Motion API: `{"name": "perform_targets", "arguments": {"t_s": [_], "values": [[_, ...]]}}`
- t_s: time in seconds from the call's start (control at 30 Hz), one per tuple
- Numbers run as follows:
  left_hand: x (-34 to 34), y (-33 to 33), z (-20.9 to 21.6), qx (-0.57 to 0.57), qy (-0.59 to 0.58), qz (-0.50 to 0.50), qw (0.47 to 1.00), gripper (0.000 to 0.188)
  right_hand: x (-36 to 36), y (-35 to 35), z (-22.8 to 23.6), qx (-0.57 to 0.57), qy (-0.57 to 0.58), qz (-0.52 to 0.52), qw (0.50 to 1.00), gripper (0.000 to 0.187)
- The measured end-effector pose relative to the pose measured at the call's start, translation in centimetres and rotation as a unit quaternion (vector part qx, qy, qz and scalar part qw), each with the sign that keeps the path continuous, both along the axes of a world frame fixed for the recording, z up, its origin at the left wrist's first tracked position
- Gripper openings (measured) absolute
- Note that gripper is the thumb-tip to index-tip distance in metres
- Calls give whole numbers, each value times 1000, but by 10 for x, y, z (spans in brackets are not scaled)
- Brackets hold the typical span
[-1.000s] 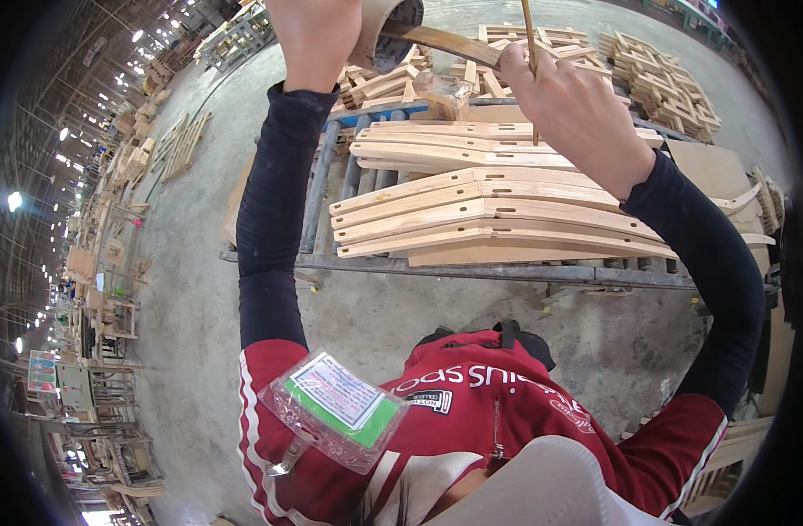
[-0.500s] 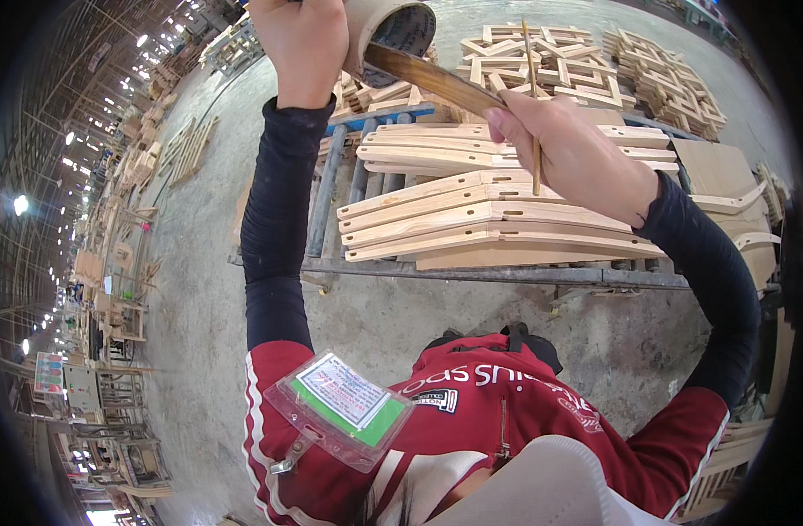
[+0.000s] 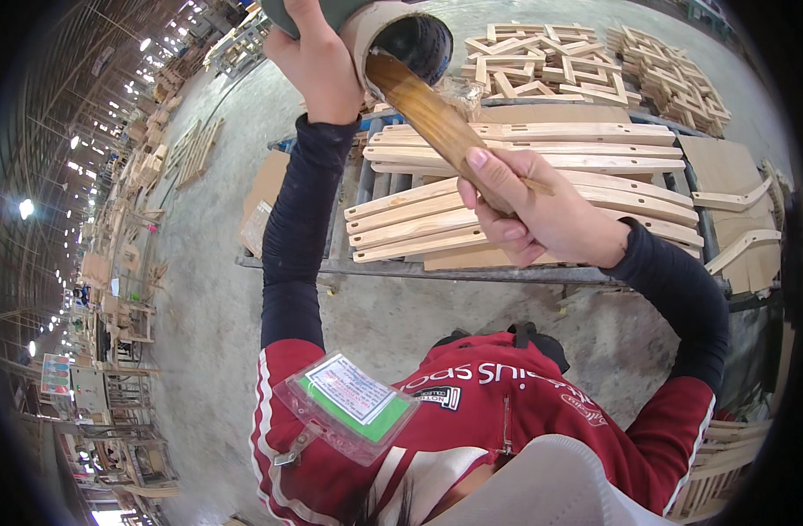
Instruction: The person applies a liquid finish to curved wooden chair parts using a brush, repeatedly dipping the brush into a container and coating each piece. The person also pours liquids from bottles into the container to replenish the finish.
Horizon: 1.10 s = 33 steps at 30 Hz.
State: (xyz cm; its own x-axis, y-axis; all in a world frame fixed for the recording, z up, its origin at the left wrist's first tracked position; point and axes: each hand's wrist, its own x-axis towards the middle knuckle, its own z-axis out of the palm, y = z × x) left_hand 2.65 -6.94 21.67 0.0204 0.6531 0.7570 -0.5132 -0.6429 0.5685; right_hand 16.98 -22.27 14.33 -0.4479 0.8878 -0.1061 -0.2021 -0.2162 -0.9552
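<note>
My left hand (image 3: 318, 70) is raised at the top of the head view, wrapped round a tilted cylindrical container (image 3: 359, 39) with a cream rim and dark inside. My right hand (image 3: 542, 206) grips a flat, amber-brown wooden stick (image 3: 436, 123), its far end at the container's mouth. A thin stick (image 3: 539, 187) also pokes out from the right hand's grip. What the container holds cannot be made out. Below and behind the right hand lie rows of pale, bent wooden slats (image 3: 414, 223) with small slots in them.
The slats rest on cardboard over a roller conveyor (image 3: 331, 264) with a metal edge. Stacks of angled wooden pieces (image 3: 546, 66) stand beyond it. Two bent pieces (image 3: 742, 250) lie on cardboard at the right. Workbenches (image 3: 125, 307) line the far left.
My right hand has come down and nearer, so the flat stick slants more steeply. The thin stick has swung from upright to sideways. The left hand and container have shifted slightly right.
</note>
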Motion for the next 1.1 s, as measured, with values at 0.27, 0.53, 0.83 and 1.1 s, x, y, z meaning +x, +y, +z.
{"name": "perform_targets", "arguments": {"t_s": [0.27, 0.53, 0.83, 1.1], "values": [[-3, 23, -40, 62, -3, -30, 998, 64, -12, -10, -22, -132, 185, 42, 973, 41], [4, 27, -72, 57, -14, -4, 998, 68, -13, -12, -45, -175, 312, 87, 930, 40], [15, 29, -117, 15, 14, 28, 999, 60, -11, 8, -105, -259, 611, 213, 717, 39], [-41, 81, -174, -211, 89, 69, 971, 64, -4, 4, -162, -140, 648, 228, 713, 44]]}}
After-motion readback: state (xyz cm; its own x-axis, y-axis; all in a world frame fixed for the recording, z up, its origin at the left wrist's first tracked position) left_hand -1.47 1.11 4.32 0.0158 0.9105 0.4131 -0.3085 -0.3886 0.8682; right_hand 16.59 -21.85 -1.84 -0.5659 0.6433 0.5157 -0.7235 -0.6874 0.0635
